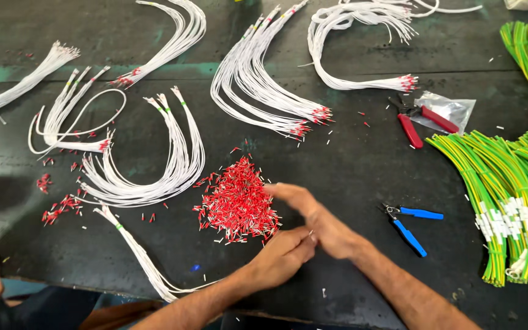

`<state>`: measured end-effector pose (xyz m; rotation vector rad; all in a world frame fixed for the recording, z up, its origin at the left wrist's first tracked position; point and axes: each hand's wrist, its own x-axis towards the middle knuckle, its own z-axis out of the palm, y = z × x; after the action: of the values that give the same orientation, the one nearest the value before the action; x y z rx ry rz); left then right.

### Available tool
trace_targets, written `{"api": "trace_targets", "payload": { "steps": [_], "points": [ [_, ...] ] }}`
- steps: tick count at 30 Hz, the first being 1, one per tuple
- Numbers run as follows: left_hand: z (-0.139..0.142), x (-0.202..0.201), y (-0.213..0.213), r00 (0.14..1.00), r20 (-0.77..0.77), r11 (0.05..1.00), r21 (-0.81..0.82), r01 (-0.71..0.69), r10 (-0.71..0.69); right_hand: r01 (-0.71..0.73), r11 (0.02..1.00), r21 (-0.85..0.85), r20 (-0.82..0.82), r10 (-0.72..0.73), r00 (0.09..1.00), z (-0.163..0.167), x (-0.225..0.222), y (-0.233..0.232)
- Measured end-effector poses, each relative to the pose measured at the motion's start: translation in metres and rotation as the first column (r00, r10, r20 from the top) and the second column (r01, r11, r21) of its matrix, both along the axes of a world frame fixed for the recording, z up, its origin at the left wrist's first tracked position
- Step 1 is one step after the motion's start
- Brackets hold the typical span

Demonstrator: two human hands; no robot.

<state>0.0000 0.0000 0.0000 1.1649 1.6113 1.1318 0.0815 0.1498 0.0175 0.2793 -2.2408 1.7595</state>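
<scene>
Looking down from a head-worn camera, two bare hands meet at the near edge of a dark workbench (pixel 362 165). The left hand (pixel 283 255) has its fingers curled together, pinching what seems to be a thin white wire end against the right hand; the piece is too small to be sure. The right hand (pixel 319 219) stretches its fingers narrowly toward a heap of red ferrules (pixel 238 201), fingertips touching the heap's right edge. A bundle of white wires (pixel 145 264) trails from the left forearm toward the left. Blue-handled pliers (pixel 412 226) lie just right of the hands, red-handled pliers (pixel 415 121) farther back beside a clear plastic bag (pixel 453 109). Green-and-yellow wire bundles (pixel 508 195) fill the right side, and more curved white wire bundles (pixel 258 85) spread across the back.
</scene>
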Motion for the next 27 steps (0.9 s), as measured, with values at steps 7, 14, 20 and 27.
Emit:
{"api": "trace_targets", "payload": {
  "steps": [7,14,20,27],
  "points": [
    [-0.021,-0.012,0.014,0.999,0.033,1.000,0.008,-0.013,0.013,-0.041,0.998,0.041,0.023,0.040,0.999,-0.011,-0.008,0.010],
    [-0.048,-0.021,0.022,0.998,0.064,0.996,0.093,0.012,-0.018,-0.050,0.998,0.042,0.078,0.046,0.996,-0.013,-0.015,0.016],
    [-0.040,-0.029,0.013,0.983,0.182,0.999,0.030,0.010,-0.015,-0.025,0.979,0.201,0.103,0.004,0.995,-0.002,-0.026,0.010],
    [-0.017,-0.039,0.013,0.937,0.268,0.961,0.105,-0.258,0.222,0.231,0.972,-0.045,0.050,-0.229,0.972,-0.011,-0.027,0.016]
  ]
}}
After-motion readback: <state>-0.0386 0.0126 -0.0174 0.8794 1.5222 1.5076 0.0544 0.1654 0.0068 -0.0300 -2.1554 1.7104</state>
